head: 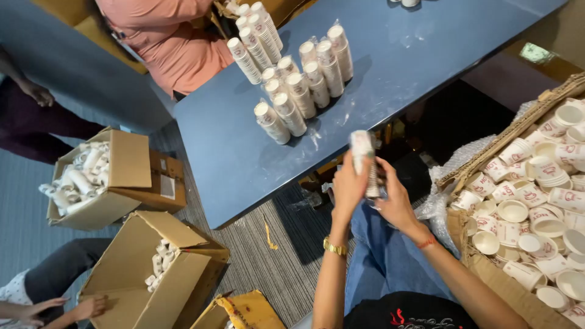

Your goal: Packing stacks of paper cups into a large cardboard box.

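Paper cup stack [364, 159], seemingly plastic-sleeved, gripped by both hands [348, 189].

Both forearms are raised from six o'clock toward twelve. The left hand [348, 186] and right hand [396, 198] are held close together, fingers curled in a closed grip, palms turned inward.

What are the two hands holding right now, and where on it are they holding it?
Both hands hold one wrapped stack of paper cups, upright. The left hand and right hand close around its lower half from either side; the top end sticks out above the fingers.
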